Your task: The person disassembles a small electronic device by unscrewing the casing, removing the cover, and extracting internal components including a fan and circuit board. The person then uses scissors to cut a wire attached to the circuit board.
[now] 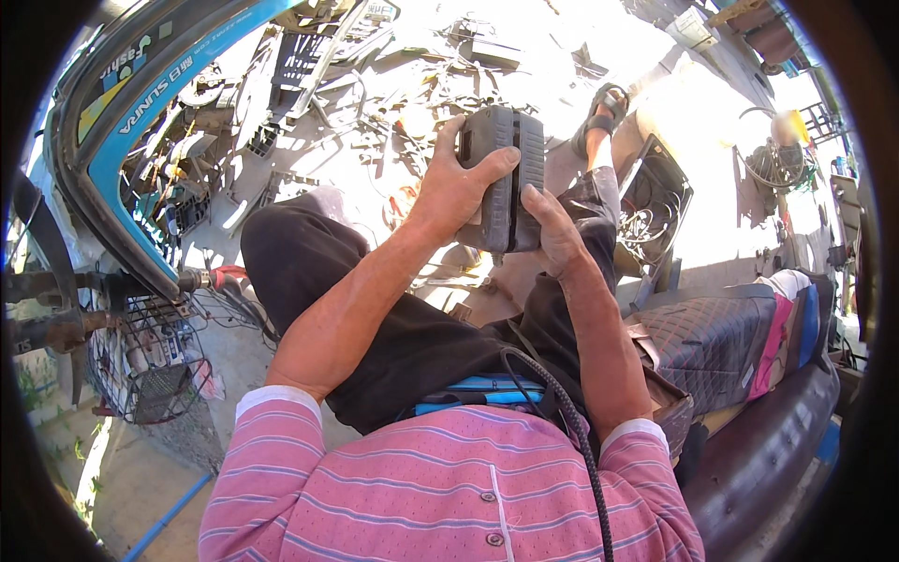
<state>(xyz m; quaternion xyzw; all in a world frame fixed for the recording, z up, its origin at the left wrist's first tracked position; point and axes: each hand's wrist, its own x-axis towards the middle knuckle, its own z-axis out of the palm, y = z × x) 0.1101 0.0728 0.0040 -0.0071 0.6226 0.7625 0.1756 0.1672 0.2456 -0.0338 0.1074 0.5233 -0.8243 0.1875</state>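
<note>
Between both hands, above my knees, is a dark grey ribbed plastic case (491,129) with a dark seam or gap running down its length. My left hand (461,185) grips its left side, with the thumb lying across the front face and the fingers at the far left edge. From the lower right my right hand (555,228) holds the case, its thumb pressed near the seam; its other fingers are mostly hidden behind the case. A small tip sticks out at the case's lower end. What is inside does not show.
Scrap parts and cables litter the sunlit ground ahead. A box of wires (646,225) stands by my right leg. To the left are a blue and black vehicle panel (112,159) and a wire basket (150,361). A quilted seat (716,337) lies at the right.
</note>
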